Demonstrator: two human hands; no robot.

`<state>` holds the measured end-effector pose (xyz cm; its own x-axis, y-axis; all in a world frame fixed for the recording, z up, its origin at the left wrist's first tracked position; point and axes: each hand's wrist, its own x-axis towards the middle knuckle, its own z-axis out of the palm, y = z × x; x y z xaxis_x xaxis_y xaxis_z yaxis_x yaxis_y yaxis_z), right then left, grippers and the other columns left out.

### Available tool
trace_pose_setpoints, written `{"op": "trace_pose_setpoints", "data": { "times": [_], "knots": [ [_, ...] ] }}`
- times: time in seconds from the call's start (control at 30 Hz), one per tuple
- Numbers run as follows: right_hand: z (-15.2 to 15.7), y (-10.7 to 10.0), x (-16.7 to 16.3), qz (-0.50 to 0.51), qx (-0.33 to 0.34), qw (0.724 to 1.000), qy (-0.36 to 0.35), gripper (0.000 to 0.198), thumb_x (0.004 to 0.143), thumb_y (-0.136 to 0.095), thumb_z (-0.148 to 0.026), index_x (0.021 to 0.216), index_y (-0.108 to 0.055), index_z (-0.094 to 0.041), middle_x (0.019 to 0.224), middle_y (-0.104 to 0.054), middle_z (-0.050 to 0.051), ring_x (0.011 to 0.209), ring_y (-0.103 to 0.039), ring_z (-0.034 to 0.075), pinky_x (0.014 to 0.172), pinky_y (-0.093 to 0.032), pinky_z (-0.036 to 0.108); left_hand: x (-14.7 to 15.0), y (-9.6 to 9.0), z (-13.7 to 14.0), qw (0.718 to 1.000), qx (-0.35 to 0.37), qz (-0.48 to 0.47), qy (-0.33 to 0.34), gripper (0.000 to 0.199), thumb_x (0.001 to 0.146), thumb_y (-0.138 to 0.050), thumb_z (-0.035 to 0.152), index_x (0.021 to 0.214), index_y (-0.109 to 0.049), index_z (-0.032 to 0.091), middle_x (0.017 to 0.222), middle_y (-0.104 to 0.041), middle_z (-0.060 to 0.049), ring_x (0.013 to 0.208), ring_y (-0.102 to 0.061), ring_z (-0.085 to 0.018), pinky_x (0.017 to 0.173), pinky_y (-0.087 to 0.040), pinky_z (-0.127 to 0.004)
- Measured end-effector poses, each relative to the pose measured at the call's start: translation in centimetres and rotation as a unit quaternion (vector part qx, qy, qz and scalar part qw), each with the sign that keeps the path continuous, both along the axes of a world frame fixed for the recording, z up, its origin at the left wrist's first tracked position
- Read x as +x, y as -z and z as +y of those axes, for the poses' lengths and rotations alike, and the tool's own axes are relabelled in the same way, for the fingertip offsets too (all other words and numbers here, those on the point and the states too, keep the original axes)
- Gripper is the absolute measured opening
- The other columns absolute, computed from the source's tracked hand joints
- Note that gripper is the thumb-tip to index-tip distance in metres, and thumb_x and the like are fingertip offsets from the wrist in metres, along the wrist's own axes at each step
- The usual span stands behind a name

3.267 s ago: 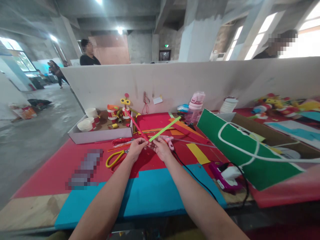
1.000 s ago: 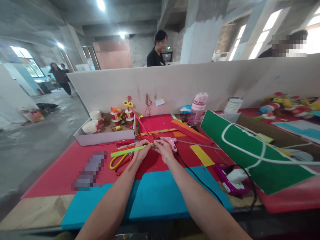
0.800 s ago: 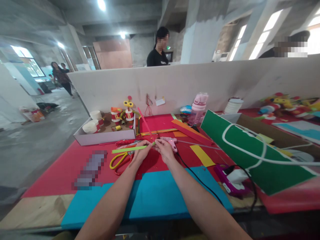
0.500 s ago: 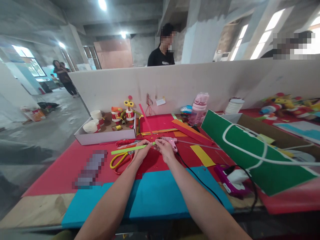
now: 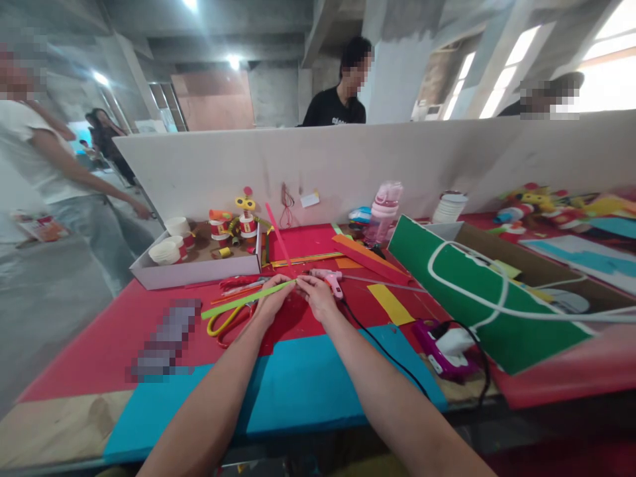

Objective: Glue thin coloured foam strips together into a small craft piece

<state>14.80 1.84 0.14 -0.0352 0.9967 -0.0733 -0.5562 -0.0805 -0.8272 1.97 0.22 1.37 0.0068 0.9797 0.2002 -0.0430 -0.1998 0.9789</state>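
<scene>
A long bright green paper strip (image 5: 243,302) runs out to the left from between my hands. My left hand (image 5: 272,299) is closed on it close to its right end. Fingertips of my right hand (image 5: 316,295) pinch that same end, almost touching the left fingers. A pink strip (image 5: 279,230) slants up just beyond my fingers; I cannot tell whether it touches them. Just behind my right hand lies a pink glue gun (image 5: 332,281). Scissors (image 5: 224,323) with a yellow and a red handle loop rest below the green strip, partly covered by it.
At the back left, a shallow box (image 5: 199,274) holds paper cups and small cup figures. A green board (image 5: 477,298) with a white cable stands to the right. Near the front right sits a purple power strip (image 5: 442,351). A blue mat (image 5: 308,384) lies under my forearms.
The view has shifted slightly right. My hands stay together on the green strip, whose left part now tilts a little more downward. A person in a white shirt has come in at the left.
</scene>
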Motion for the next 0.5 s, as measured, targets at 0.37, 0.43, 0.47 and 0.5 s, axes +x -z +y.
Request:
{"op": "trace_pose_setpoints", "data": {
  "times": [0.37, 0.43, 0.47, 0.5],
  "knots": [
    [-0.39, -0.63, 0.13, 0.055, 0.006, 0.996, -0.068, 0.022, 0.062, -0.083, -0.024, 0.078, -0.07, -0.015, 0.073, -0.07, 0.003, 0.071, -0.067, 0.014, 0.079, -0.056, 0.03, -0.44, -0.12, 0.18, 0.999, -0.013, -0.036, -0.009, 0.024, 0.067, -0.073, 0.036, 0.07, -0.061, 0.016, 0.061, -0.059, 0.002, 0.053, -0.049, -0.009, 0.054, -0.037, -0.022],
    [-0.53, -0.71, 0.15, 0.051, 0.013, 0.996, -0.071, 0.023, 0.061, -0.084, -0.026, 0.075, -0.07, -0.016, 0.073, -0.07, 0.002, 0.071, -0.066, 0.013, 0.079, -0.056, 0.028, -0.4, -0.16, 0.15, 0.999, -0.011, -0.033, -0.007, 0.024, 0.067, -0.073, 0.036, 0.07, -0.061, 0.016, 0.06, -0.058, 0.002, 0.054, -0.049, -0.009, 0.054, -0.037, -0.022],
    [-0.59, -0.72, 0.15, 0.047, 0.016, 0.996, -0.071, 0.024, 0.059, -0.085, -0.027, 0.074, -0.07, -0.016, 0.072, -0.07, 0.002, 0.07, -0.066, 0.013, 0.078, -0.056, 0.028, -0.38, -0.18, 0.11, 0.999, -0.009, -0.031, -0.004, 0.023, 0.068, -0.073, 0.036, 0.07, -0.061, 0.016, 0.06, -0.058, 0.002, 0.054, -0.049, -0.01, 0.054, -0.037, -0.022],
    [-0.64, -0.71, 0.15, 0.042, 0.019, 0.997, -0.07, 0.025, 0.057, -0.086, -0.028, 0.074, -0.07, -0.016, 0.071, -0.07, 0.001, 0.07, -0.066, 0.012, 0.078, -0.056, 0.027, -0.36, -0.22, 0.07, 1.0, -0.007, -0.028, 0.0, 0.023, 0.068, -0.073, 0.036, 0.07, -0.061, 0.016, 0.06, -0.058, 0.002, 0.055, -0.049, -0.01, 0.054, -0.037, -0.022]
  ]
}}
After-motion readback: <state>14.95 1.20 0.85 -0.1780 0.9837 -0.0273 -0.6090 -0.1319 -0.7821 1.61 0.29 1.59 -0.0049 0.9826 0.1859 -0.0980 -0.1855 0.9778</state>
